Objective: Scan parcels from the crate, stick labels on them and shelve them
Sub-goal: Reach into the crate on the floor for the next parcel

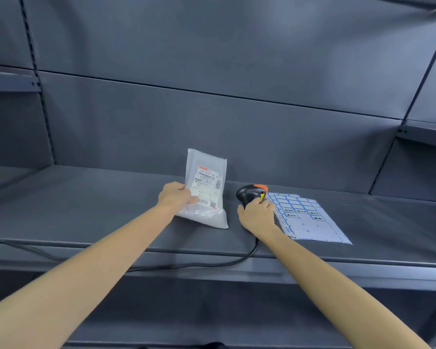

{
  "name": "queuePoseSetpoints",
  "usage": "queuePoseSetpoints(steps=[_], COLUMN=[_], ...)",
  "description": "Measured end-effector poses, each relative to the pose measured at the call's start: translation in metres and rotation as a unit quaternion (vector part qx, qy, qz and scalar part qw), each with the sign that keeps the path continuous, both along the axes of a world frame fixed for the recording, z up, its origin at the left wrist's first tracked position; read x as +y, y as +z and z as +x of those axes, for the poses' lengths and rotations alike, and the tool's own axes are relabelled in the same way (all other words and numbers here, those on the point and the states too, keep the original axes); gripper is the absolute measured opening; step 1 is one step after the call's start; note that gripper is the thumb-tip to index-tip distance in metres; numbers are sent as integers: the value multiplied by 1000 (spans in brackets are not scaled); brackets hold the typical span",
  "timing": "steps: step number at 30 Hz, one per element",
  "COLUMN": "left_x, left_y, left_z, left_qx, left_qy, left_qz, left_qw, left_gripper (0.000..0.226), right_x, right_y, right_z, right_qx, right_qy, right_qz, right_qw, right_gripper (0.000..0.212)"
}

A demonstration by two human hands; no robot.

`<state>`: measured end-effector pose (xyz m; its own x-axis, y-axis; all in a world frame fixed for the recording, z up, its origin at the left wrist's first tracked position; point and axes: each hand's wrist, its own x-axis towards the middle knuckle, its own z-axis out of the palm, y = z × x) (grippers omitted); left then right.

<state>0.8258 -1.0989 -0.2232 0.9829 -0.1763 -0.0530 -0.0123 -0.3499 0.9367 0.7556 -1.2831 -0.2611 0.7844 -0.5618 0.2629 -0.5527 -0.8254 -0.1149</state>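
- My left hand [174,195] grips the left edge of a white plastic parcel [205,190], fingers curled round the edge with the thumb on its face.
- The parcel stands nearly upright on the shelf [86,210], its bottom resting on the shelf surface and its top leaning back toward the rear panel [212,127].
- A shipping label [208,181] with a barcode and small printed codes faces me on the parcel's front; the print is too small to read.
- My right hand [257,216] is wrapped round the handle of a black barcode scanner [249,193] with an orange top, just right of the parcel and apart from it.
- The scanner's head points up and away from me; its base is hidden under my hand.
- A black cable [212,264] runs from below my right hand over the shelf's front edge and off to the left.
- A sheet of blue-bordered stickers [310,220] lies flat on the shelf just right of my right hand, several printed ones remaining near its middle.
- The shelving is dark grey metal; another shelf [10,81] sits at upper left.
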Motion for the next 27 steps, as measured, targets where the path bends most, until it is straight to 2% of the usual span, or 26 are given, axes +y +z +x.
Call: queuePoseSetpoints(steps=[2,4,6,7,10,13,15,18,21,24,27], left_x=[2,3,1,-1,-3,-1,0,0,2,5,7], left_y=[4,5,1,0,-3,-2,-1,0,2,5,3], left_z=[-2,-5,-4,-5,-5,-8,-11,-14,-15,-18,-18], left_qx=[31,45,37,34,28,24,26,32,43,61,69], left_qy=[-15,-41,-60,-63,-54,-42,-26,-12,-15,-19,-11], left_qz=[67,130,166,171,166,149,125,104,93,60,30], left_qw=[997,990,984,983,984,988,992,994,995,996,997], left_gripper=[18,23,36,40,36,7,24,27,26,14,26], right_x=[-5,-6,-8,-1,-14,-53,-87,-135,-181,-184,-178], right_y=[-4,0,-2,3,13,33,41,39,21,23,29], right_z=[5,3,3,-1,0,-16,-34,-57,-63,-76,-85], right_qx=[-52,-23,23,17,-20,17,47,122,191,164,136], right_qy=[3,25,18,6,-34,-57,-111,-185,-186,-184,-182], right_qz=[52,158,179,157,171,124,141,168,138,136,168], right_qw=[997,987,983,987,985,991,983,961,954,959,959], right_gripper=[54,57,60,61,57,38,30,38,47,39,39])
